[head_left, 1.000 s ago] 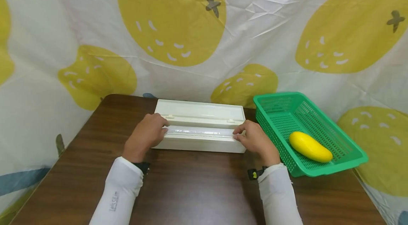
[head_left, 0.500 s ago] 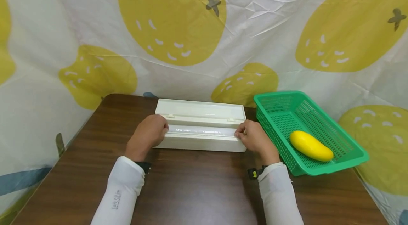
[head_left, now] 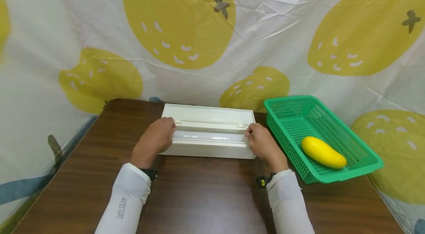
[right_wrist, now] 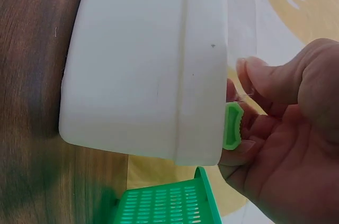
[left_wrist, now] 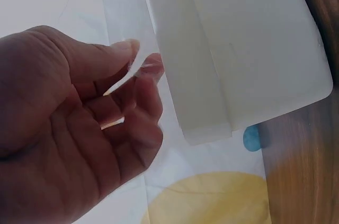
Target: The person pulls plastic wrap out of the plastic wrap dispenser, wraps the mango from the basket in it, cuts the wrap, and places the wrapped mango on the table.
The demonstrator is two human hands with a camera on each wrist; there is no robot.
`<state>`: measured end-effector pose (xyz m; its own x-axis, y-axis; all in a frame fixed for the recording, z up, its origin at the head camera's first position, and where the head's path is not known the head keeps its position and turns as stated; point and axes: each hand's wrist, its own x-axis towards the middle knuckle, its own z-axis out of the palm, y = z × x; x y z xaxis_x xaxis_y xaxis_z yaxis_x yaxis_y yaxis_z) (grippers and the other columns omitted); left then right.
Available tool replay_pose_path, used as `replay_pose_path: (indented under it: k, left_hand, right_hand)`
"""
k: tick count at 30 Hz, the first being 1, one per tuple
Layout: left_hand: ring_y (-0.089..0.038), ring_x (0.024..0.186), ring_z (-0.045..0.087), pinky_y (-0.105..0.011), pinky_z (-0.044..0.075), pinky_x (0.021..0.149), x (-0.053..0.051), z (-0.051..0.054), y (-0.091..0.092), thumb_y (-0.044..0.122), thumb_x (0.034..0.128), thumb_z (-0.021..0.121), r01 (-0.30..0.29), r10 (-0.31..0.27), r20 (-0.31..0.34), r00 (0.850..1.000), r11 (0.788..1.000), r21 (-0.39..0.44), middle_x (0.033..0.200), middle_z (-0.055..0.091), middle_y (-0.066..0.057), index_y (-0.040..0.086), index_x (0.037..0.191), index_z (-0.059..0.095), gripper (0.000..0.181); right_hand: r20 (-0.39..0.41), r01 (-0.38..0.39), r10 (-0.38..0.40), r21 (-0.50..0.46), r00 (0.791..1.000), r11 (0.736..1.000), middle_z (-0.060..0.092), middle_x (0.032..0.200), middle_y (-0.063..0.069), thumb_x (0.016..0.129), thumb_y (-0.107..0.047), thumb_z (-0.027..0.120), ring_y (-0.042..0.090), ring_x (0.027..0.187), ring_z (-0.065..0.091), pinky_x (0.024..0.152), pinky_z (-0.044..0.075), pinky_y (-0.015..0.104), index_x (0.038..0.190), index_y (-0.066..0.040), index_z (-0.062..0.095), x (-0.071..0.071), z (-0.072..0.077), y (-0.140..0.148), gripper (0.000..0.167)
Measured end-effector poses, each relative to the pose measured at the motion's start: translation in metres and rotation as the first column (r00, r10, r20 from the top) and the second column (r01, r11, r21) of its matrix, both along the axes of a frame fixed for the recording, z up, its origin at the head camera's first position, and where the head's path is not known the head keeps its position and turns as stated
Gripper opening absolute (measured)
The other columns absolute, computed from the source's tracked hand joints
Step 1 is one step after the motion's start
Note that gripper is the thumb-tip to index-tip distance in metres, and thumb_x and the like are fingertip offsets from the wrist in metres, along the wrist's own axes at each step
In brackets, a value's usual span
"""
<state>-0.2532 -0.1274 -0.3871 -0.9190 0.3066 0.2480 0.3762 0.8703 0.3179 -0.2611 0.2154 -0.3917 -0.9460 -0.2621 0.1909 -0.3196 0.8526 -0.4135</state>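
Note:
A white cling film dispenser (head_left: 206, 151) sits on the table with its lid (head_left: 209, 114) open toward the back. Inside it lies a roll of clear cling film (head_left: 209, 136). My left hand (head_left: 156, 139) is at the left end, pinching the film's edge between thumb and fingers; a thin clear sheet (left_wrist: 130, 15) shows beside the thumb in the left wrist view. At the right end my right hand (head_left: 263, 143) pinches the film likewise. The right wrist view shows a small green slider (right_wrist: 233, 126) on the dispenser's edge, next to my fingers.
A green plastic basket (head_left: 289, 149) stands to the right of the dispenser, close to my right hand. A yellow mango-like fruit (head_left: 323, 152) lies in it. Behind the brown wooden table (head_left: 206, 197) hangs a cloth printed with lemons (head_left: 179, 16).
The right thumb and fingers have drawn together on the film, and that hand has risen slightly. The left hand has shifted a little at its end. The dispenser and basket stay put.

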Motion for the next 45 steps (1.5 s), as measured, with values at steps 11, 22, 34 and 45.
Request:
replay_pose_path:
  k: [11, 22, 34, 45]
  left_hand:
    - [-0.027, 0.077, 0.059, -0.043, 0.051, 0.073, -0.001, 0.006, -0.001, 0.010, 0.1037, 0.046, -0.040, 0.032, 0.098, 0.995, 0.996, 0.081, 0.087, 0.062, -0.014, 0.001, 0.102, 0.056, 0.013]
    - [-0.019, 0.065, 0.056, -0.038, 0.050, 0.067, -0.003, 0.006, 0.000, 0.009, 0.0979, 0.055, -0.025, 0.048, -0.081, 0.996, 0.966, 0.259, 0.079, 0.067, -0.008, 0.000, 0.100, 0.068, 0.016]
    - [-0.027, 0.086, 0.070, -0.044, 0.058, 0.078, -0.004, 0.009, -0.006, 0.006, 0.0932, 0.068, -0.001, 0.016, -0.054, 0.998, 0.967, 0.255, 0.098, 0.077, -0.013, 0.001, 0.103, 0.078, 0.015]
    - [-0.032, 0.088, 0.072, -0.047, 0.059, 0.079, -0.003, 0.014, -0.004, 0.002, 0.0920, 0.070, 0.016, 0.080, -0.250, 0.965, 0.934, 0.358, 0.096, 0.077, -0.016, -0.001, 0.097, 0.078, 0.010]
  right_hand:
    - [-0.109, 0.058, -0.066, -0.074, 0.992, 0.996, 0.069, 0.094, 0.017, 0.103, -0.012, 0.055, 0.031, 0.086, 0.064, 0.078, 0.052, 0.045, 0.098, -0.002, 0.062, -0.005, -0.002, -0.004, 0.013]
    - [-0.136, 0.068, -0.096, -0.195, 0.986, 0.978, 0.070, 0.088, 0.012, 0.105, -0.011, 0.052, 0.022, 0.072, 0.067, 0.063, 0.052, 0.035, 0.101, -0.003, 0.059, -0.002, 0.002, -0.006, 0.012]
    - [-0.106, 0.002, -0.027, -0.235, 0.994, 0.972, 0.071, 0.088, 0.007, 0.096, -0.008, 0.066, 0.017, 0.075, 0.066, 0.066, 0.053, 0.032, 0.120, 0.000, 0.069, 0.002, 0.012, -0.002, 0.026]
    - [-0.436, -0.038, -0.099, -0.296, 0.894, 0.954, 0.069, 0.082, 0.010, 0.095, -0.002, 0.066, 0.018, 0.066, 0.065, 0.057, 0.051, 0.031, 0.093, -0.002, 0.073, -0.001, 0.010, -0.009, 0.007]
